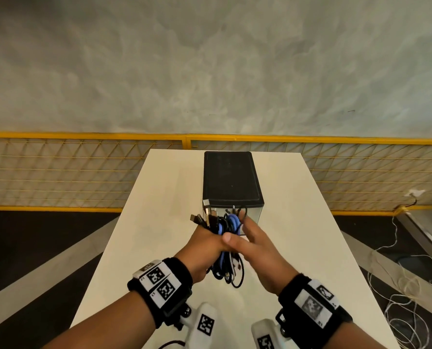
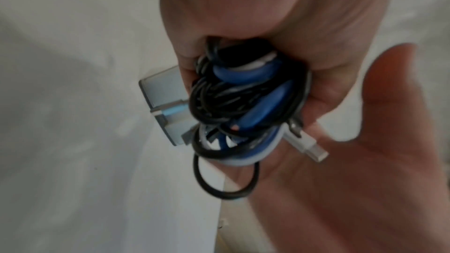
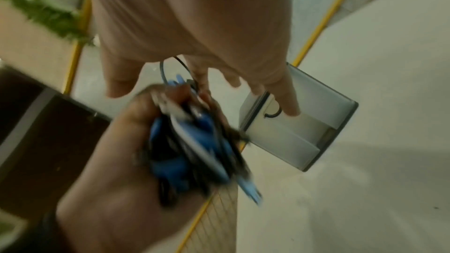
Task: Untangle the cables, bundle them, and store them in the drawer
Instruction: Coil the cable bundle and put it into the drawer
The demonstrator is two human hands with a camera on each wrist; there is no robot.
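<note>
My left hand grips a bundle of coiled black, blue and white cables upright above the white table; plugs stick out of its top and loops hang below the fist. The left wrist view shows the coils packed inside my curled fingers, a white plug poking out. My right hand lies beside the bundle with straight fingers, holding nothing. Just behind stands the small drawer unit, black on top with a pale front. In the right wrist view a fingertip reaches its front face.
A yellow mesh fence runs behind the table. Thin white cords lie on the dark floor at the right. Bare tabletop lies to both sides of the drawer unit.
</note>
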